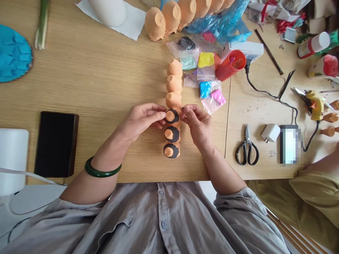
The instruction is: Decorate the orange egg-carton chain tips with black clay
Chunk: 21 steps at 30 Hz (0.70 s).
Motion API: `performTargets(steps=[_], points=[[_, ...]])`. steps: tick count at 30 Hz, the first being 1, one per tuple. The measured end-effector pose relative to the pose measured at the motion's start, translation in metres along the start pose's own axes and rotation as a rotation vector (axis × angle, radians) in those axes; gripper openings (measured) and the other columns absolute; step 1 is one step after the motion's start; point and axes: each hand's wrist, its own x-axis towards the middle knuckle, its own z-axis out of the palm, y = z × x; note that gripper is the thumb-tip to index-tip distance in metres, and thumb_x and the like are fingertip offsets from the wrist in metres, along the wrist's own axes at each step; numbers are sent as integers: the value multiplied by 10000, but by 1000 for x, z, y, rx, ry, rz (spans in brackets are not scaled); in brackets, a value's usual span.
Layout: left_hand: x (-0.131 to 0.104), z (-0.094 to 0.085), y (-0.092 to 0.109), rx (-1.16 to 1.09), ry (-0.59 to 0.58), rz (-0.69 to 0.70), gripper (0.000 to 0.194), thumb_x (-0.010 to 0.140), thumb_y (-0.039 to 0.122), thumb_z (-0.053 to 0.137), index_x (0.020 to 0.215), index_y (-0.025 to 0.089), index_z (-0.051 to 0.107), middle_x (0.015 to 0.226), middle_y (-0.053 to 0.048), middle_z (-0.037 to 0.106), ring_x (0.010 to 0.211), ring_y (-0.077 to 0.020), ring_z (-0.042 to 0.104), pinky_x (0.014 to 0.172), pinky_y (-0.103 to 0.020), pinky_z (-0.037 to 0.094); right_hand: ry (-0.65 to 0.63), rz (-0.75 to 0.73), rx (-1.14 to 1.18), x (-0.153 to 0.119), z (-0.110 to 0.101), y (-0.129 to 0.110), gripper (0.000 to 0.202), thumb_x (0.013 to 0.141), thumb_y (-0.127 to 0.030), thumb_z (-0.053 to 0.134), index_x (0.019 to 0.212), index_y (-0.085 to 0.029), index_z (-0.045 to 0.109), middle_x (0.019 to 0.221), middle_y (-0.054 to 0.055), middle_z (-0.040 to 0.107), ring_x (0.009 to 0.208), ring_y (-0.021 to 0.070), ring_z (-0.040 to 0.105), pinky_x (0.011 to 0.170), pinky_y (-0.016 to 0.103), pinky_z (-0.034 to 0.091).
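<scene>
An orange-painted strip of egg carton (pixel 174 84) lies lengthwise on the table in front of me, its row of bumps pointing up. Black rings, apparently modelling clay, surround the tips of the three nearest bumps. The uppermost black ring (pixel 174 115) sits between my hands. My left hand (pixel 144 120) steadies the strip from the left, thumb and fingertips against that bump. On the other side, my right hand (pixel 197 121) pinches thumb and forefinger together at the bump's edge. A tiny dark bit shows at those fingertips, too small to make out surely.
Clay packets (pixel 206 60), a red cup (pixel 230 65) and a second orange carton strip (pixel 172 16) are beyond. Scissors (pixel 247 146), a charger (pixel 270 132) and a glue gun (pixel 316 104) lie right. A black tablet-like object (pixel 56 144) lies left. Another person's arm (pixel 324 162) rests at right.
</scene>
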Motion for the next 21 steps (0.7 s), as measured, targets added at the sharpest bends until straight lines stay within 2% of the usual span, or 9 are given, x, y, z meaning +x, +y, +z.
performTargets(steps=[3, 6, 9, 13, 16, 18, 21], points=[[0, 4, -1, -154, -27, -75, 264, 795, 237, 960, 1011, 115, 869, 993, -109, 874, 835, -187, 808, 768, -285, 675, 16, -37, 33, 4, -5, 1, 543, 990, -793, 747, 974, -253, 700, 912, 23, 712, 927, 181, 743, 919, 376, 701], [2, 5, -2, -244, -81, -146, 268, 786, 217, 984, 1027, 145, 894, 974, -82, 869, 811, -160, 772, 708, -239, 632, 17, -29, 97, 6, -9, -1, 506, 990, -752, 779, 968, -253, 699, 895, 24, 708, 920, 188, 747, 903, 378, 709], [2, 5, -3, -299, -163, -183, 238, 809, 299, 1011, 984, 173, 909, 949, -59, 858, 798, -141, 729, 697, -220, 610, 33, 24, 224, 4, -7, -7, 437, 995, -683, 813, 965, -257, 719, 911, 13, 719, 872, 164, 721, 862, 333, 696], [-2, 9, -9, -366, -254, -216, 383, 739, 427, 1093, 989, 194, 919, 1032, -37, 870, 885, -137, 735, 760, -200, 609, 74, 122, 462, -3, 1, -18, 318, 960, -549, 903, 922, -266, 763, 877, -15, 707, 834, 137, 702, 821, 261, 678], [-3, 14, -13, -404, -353, -214, 448, 720, 461, 1110, 1038, 205, 927, 1059, -45, 872, 957, -158, 755, 784, -198, 598, 76, 144, 545, -6, 6, -20, 297, 930, -513, 941, 888, -267, 779, 855, -24, 700, 801, 126, 685, 770, 237, 671], [-2, 14, -16, -427, -385, -191, 435, 740, 469, 1102, 1038, 208, 922, 1010, -42, 858, 937, -162, 751, 777, -209, 590, 57, 133, 527, -7, 7, -20, 307, 907, -523, 962, 884, -266, 797, 852, -26, 707, 788, 121, 675, 765, 238, 673], [-1, 11, -16, -440, -355, -143, 395, 763, 487, 1086, 972, 207, 900, 914, -23, 814, 823, -143, 704, 723, -228, 566, 59, 20, 358, -8, 6, -21, 333, 899, -581, 959, 926, -272, 837, 884, -20, 736, 826, 135, 703, 828, 285, 706]])
